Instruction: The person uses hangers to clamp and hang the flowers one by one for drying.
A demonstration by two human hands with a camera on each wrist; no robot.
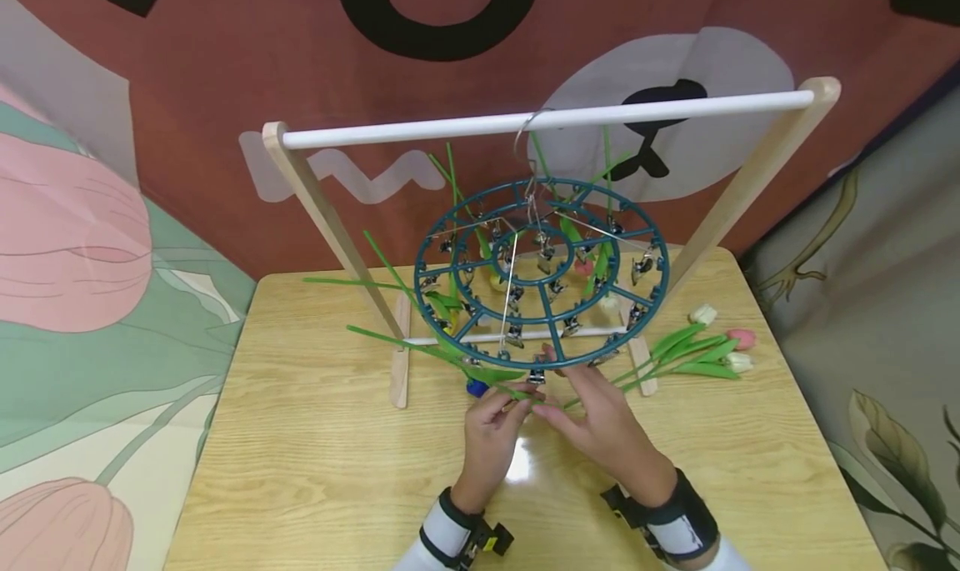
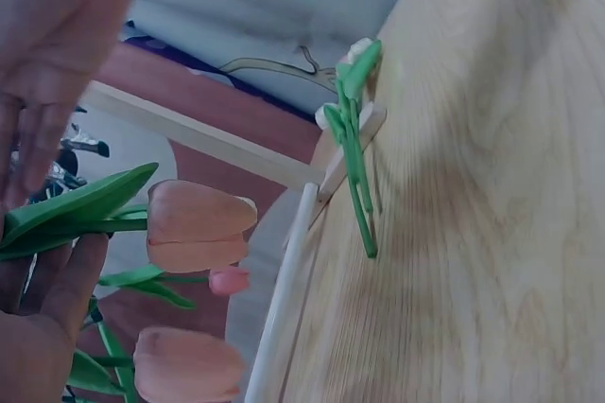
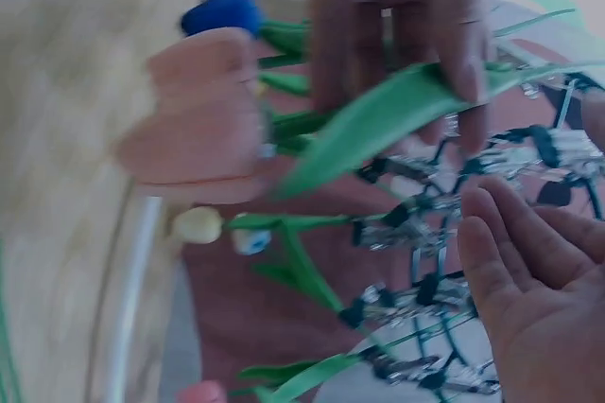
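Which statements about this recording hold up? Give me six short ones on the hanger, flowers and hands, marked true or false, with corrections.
1. The round hanger hangs by a hook from the white top bar. True.
2. The hanger is bright red. False: it is blue-green.
3. The left grip holds a peach tulip by its green part. True.
4. All flowers lying on the right of the table are white. False: a pink one lies with two white ones.
5. In the head view, a blue flower shows just beyond the left grip. True.
6. The right grip rests on the table. False: it is raised beside the left grip.
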